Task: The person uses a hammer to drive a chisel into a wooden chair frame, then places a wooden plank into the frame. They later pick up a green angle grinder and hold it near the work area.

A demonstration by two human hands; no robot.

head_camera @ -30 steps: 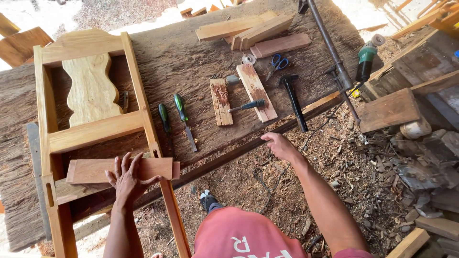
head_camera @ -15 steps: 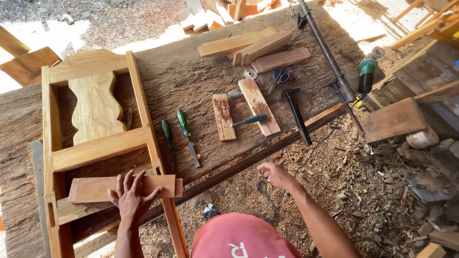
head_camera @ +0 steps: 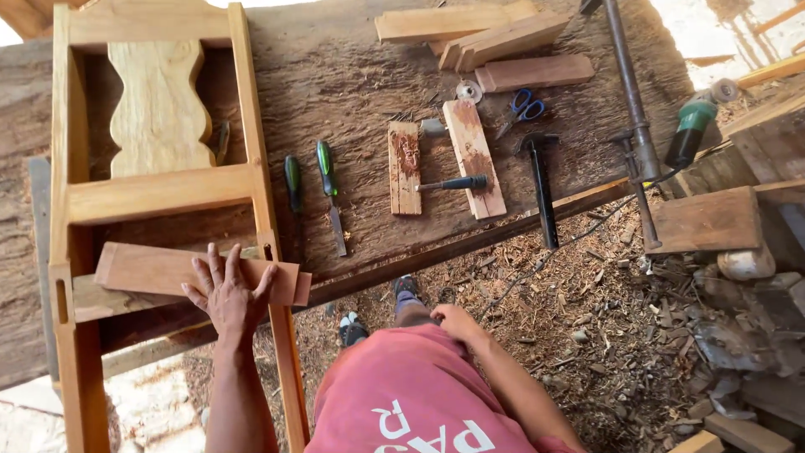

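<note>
My left hand (head_camera: pixel 226 294) lies flat, fingers spread, on a short reddish wooden board (head_camera: pixel 151 270) laid across a light wooden chair-back frame (head_camera: pixel 159 195) on a rough plank workbench (head_camera: pixel 352 84). My right hand (head_camera: pixel 453 321) rests loosely curled against my thigh in red shorts and holds nothing. Two green-handled chisels (head_camera: pixel 327 180) lie just right of the frame. Further right lie two small wood blocks (head_camera: pixel 404 166), a black-handled tool (head_camera: pixel 457 183) and a hammer (head_camera: pixel 541 180).
Blue-handled scissors (head_camera: pixel 524 105), a tape roll (head_camera: pixel 468 91) and stacked wood offcuts (head_camera: pixel 478 33) lie at the bench's far side. A long bar clamp (head_camera: pixel 633 109), a green power tool (head_camera: pixel 692 130) and scrap boards (head_camera: pixel 708 220) sit right. Wood shavings cover the ground (head_camera: pixel 587 319).
My right hand has drawn back from near the bench edge to my thigh. My left hand stays pressed on the board. The view has moved closer to the bench.
</note>
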